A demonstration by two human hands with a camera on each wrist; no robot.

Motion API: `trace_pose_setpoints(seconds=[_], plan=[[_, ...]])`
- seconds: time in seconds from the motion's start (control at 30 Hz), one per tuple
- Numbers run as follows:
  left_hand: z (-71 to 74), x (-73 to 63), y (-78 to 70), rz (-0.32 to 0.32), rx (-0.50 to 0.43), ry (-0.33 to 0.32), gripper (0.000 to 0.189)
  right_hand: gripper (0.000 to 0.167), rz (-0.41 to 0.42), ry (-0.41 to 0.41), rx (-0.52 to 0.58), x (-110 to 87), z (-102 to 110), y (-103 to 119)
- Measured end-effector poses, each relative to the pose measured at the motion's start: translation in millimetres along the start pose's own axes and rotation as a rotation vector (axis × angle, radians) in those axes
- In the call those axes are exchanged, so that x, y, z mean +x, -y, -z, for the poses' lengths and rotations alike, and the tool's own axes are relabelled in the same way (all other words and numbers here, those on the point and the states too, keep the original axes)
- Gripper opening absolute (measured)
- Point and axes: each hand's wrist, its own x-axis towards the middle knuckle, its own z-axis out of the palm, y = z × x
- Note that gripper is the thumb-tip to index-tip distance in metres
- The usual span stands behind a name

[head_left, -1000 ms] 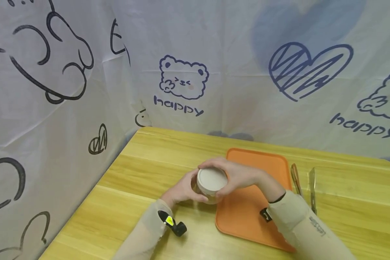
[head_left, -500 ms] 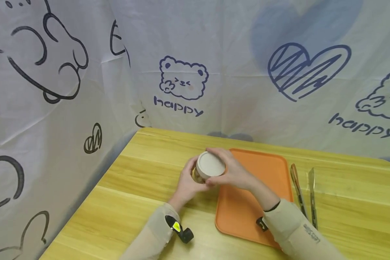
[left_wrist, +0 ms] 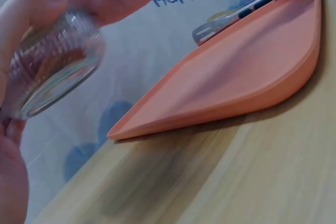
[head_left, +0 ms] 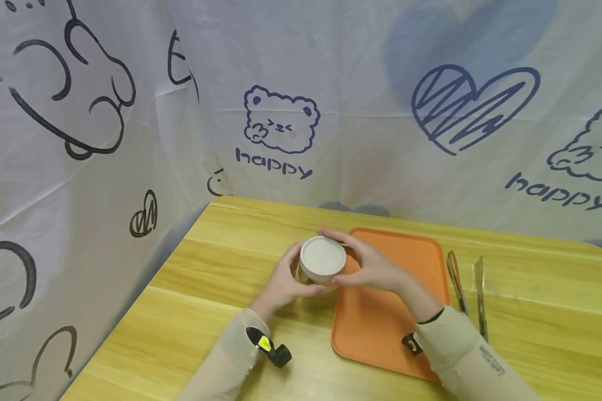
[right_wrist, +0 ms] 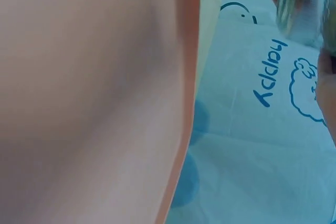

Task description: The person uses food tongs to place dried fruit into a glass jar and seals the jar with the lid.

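Note:
Both hands hold a clear glass jar with a round white lid (head_left: 323, 256), raised over the table by the tray's left edge. My left hand (head_left: 280, 285) grips the glass from the left, its thumb along the near side. On the right, my right hand (head_left: 376, 272) curls its fingers and thumb around the lid's rim. In the left wrist view the glass jar (left_wrist: 73, 51) is tilted, its base showing well above the table and a reddish-brown tone visible through it. The right wrist view catches the jar (right_wrist: 300, 11) only at its upper right corner.
An orange tray (head_left: 376, 334) lies on the wooden table (head_left: 190, 312), under the right forearm. Two long slim utensils, one with an orange-brown handle (head_left: 454, 273) and one metallic (head_left: 480, 289), lie right of it. A printed cloth (head_left: 361, 145) hangs behind.
The jar and both hands have shifted up and slightly left from a second ago. The jar was tilted more half a second ago, and both hands keep their hold.

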Motion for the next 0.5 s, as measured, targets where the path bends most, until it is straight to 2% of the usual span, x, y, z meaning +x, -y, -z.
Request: trace_pose_setpoints(seconds=[0.03,0.13,0.27,0.33,0.43,0.5], plan=[[-2.4,-0.6,-5.9,0.008,0.015,-0.025,0.081,0.082,-0.008,-0.025,0.004,0.0,-1,0],[-10.4,-1.0,-10.5,-0.003,0.096,-0.140,0.080,0.084,-0.025,-0.111,-0.003,0.6,-6,-1],[-23.2,-0.4,-16.1,-0.047,0.216,-0.306,0.079,0.086,-0.023,-0.218,-0.015,2.1,-12,-1],[-28.7,0.1,-17.6,-0.066,0.251,-0.368,0.079,0.087,-0.015,-0.261,-0.026,2.7,-15,-2],[-32.6,0.3,-17.0,-0.084,0.277,-0.411,0.079,0.088,-0.001,-0.293,-0.054,3.3,-18,-2],[-31.2,-0.1,-14.8,-0.091,0.256,-0.392,0.079,0.090,0.000,-0.280,-0.063,2.8,-17,-1]])
